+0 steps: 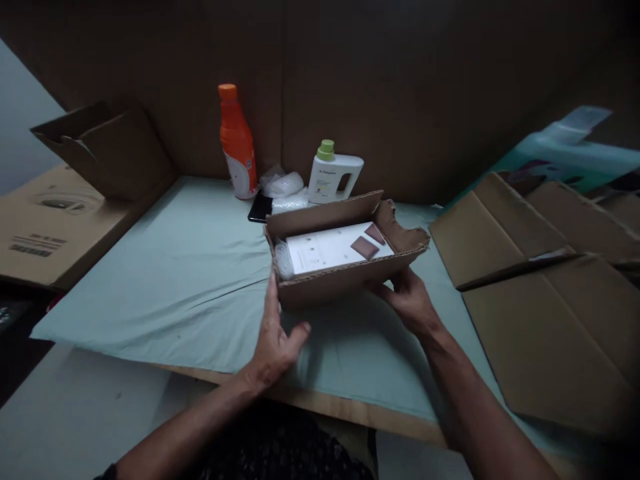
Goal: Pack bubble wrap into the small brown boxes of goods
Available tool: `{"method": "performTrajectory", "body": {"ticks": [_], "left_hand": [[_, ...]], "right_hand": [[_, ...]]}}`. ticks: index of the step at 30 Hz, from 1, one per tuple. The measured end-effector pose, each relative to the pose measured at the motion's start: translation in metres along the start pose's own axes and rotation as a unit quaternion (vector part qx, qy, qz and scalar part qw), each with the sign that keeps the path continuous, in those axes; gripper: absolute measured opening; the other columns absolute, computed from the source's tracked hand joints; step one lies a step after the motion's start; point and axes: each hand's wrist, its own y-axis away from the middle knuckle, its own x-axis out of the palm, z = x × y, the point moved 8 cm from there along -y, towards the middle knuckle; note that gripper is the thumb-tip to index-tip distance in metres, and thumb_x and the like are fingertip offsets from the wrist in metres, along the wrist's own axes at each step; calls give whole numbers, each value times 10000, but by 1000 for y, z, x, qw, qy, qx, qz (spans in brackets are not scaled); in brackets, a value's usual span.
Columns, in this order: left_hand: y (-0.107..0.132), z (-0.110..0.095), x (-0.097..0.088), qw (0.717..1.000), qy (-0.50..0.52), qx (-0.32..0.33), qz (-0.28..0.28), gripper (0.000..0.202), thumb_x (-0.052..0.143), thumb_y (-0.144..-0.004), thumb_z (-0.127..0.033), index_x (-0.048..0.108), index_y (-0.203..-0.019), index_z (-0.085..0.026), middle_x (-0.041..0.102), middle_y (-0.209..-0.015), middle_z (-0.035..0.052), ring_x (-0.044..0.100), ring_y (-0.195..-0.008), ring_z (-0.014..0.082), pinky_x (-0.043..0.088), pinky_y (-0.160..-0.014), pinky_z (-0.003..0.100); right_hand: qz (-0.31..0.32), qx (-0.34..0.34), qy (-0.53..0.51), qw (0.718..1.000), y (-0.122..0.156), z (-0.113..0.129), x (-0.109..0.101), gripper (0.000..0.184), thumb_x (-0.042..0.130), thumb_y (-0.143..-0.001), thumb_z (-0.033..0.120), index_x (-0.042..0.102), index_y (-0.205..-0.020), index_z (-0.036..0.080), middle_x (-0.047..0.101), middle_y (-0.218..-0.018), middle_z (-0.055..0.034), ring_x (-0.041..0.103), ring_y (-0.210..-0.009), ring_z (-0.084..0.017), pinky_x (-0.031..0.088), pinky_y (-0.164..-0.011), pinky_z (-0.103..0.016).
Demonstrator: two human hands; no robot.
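An open-topped cardboard box (325,293) is between my two hands, slightly tilted above the cloth-covered table. Inside it lies a white carton (320,250) with brown printed squares, and a roll of clear bubble wrap (284,260) is tucked in at the left end. My left hand (277,343) supports the box's left end, fingers along its side and thumb standing off it. Under the right end, my right hand (407,297) grips the bottom edge; some of its fingers are hidden beneath the box.
Behind the box stand an orange bottle (237,147), a white jug with a green cap (334,177), bubble-wrapped items (290,193) and a black flat object (259,208). Cardboard boxes (545,333) crowd the right, near a teal container (565,157). More boxes (120,153) stand at left.
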Motion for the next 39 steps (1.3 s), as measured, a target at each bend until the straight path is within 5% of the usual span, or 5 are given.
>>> {"method": "performTrajectory", "body": {"ticks": [9,14,19,29,39], "left_hand": [[31,3,16,989,-51,91,102,804,584,-907,-188,222,-1607,-347,347,-1620,129,443,-1441,330,449,-1148,569],[-22,42,4,981,-113,46,154,805,721,-846,-343,345,-1555,-274,472,-1522,154,517,-1364,361,482,-1107,567],[-39,56,69,960,-100,27,260,464,654,-857,-354,610,-1289,-192,687,-1239,143,643,-1187,354,526,-1047,562],[-113,45,259,963,-45,68,258,854,599,-812,-228,263,-1592,-135,350,-1639,202,318,-1534,342,244,-1276,549],[-114,47,334,968,-87,28,235,754,542,-889,-248,253,-1554,-42,339,-1614,277,297,-1526,395,243,-1263,595]], "right_hand": [[-133,47,-27,990,21,-36,-55,773,738,-762,699,547,-1350,235,613,-1406,-159,610,-1267,-314,518,-1053,-489],[-20,32,-21,999,98,-31,0,741,669,-873,571,454,-1495,232,575,-1467,-161,597,-1304,-321,515,-1075,-506],[-16,55,40,998,120,-33,23,715,784,-767,486,587,-1400,220,646,-1384,-149,615,-1263,-371,504,-1064,-567],[-230,122,51,964,22,-105,-113,686,741,-690,605,641,-1169,124,724,-1185,-182,650,-1143,-334,505,-1014,-484],[-282,130,-21,950,46,-146,-124,752,648,-812,529,467,-1424,132,565,-1450,-217,564,-1346,-284,460,-1128,-466]]}}
